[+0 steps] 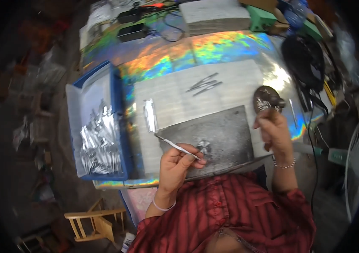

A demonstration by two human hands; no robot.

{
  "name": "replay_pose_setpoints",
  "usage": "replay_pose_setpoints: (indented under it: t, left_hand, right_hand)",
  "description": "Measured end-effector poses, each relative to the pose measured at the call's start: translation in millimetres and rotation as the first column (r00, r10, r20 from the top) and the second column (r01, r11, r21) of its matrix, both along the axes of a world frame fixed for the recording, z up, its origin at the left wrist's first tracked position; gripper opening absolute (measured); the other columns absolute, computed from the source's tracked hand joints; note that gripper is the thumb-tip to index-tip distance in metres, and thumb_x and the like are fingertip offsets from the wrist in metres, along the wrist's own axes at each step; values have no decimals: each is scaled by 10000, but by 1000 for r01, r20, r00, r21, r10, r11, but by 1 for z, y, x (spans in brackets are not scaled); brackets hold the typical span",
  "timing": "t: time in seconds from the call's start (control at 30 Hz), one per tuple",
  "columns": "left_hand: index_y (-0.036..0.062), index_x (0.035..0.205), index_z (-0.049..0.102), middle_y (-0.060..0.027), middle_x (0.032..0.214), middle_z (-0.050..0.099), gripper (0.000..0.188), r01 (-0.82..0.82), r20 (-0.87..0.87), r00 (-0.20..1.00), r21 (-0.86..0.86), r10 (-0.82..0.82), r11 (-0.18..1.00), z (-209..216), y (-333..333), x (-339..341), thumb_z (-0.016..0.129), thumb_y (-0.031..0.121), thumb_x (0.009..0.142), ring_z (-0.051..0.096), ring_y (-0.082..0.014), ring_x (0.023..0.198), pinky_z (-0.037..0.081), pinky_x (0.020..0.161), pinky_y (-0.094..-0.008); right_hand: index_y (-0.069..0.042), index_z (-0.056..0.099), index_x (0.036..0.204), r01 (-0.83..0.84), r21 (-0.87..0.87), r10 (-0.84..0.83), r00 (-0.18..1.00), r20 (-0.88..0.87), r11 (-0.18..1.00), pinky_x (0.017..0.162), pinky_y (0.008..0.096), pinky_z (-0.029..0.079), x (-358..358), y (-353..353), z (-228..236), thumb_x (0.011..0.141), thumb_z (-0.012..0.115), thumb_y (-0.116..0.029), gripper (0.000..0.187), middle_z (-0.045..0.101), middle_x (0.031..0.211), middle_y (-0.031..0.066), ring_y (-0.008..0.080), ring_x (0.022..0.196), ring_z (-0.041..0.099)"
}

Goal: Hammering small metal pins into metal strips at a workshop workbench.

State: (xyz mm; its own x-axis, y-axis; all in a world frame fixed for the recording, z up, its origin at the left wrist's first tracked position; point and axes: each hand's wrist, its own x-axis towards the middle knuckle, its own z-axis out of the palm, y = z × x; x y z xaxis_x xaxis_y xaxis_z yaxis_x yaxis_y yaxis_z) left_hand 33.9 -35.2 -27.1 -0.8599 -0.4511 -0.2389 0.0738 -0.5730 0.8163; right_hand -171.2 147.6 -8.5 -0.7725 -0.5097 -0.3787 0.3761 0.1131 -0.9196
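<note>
Pinched in my left hand (184,159) is a thin silvery-white strip (174,146) with a dark tip, slanting over the left part of a dark metal plate (230,130). A bright worn spot (204,147) marks the plate just beyond my fingers. My right hand (274,128) is closed, a little blurred, at the plate's right side. It grips what looks like a small hammer (277,102), its dark head above the fist and the brown handle end below. Behind the head lies a dark brown oval piece (262,95) with a shiny surface.
A blue bin (122,156) at left holds many silvery strips (99,145). On the white sheet (167,92) lie a silvery packet (149,116) and several dark thin rods (204,84). A black bag (304,61), cables, and a fan (356,168) are at right.
</note>
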Motion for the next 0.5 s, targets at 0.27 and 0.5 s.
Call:
replay_pose_setpoints:
  t: [0.27,0.5]
  left_hand:
    - [-20,1017,524,-118,920,577,174,129,-116,988,287,-99,949,2,20,-30,528,98,889,638,-217,783,547,648,-271]
    - [-1,1020,529,-112,904,607,197,111,-162,986,404,-48,908,-7,19,-30,572,116,867,613,-157,710,527,608,-247]
  right_hand:
    - [8,597,965,-267,-278,333,916,223,923,355,161,266,38,-24,5,823,597,-68,161,597,678,42,13,418,394]
    - [29,547,999,-388,-277,440,884,159,879,564,200,442,50,-36,24,843,543,-23,165,599,760,47,74,654,560]
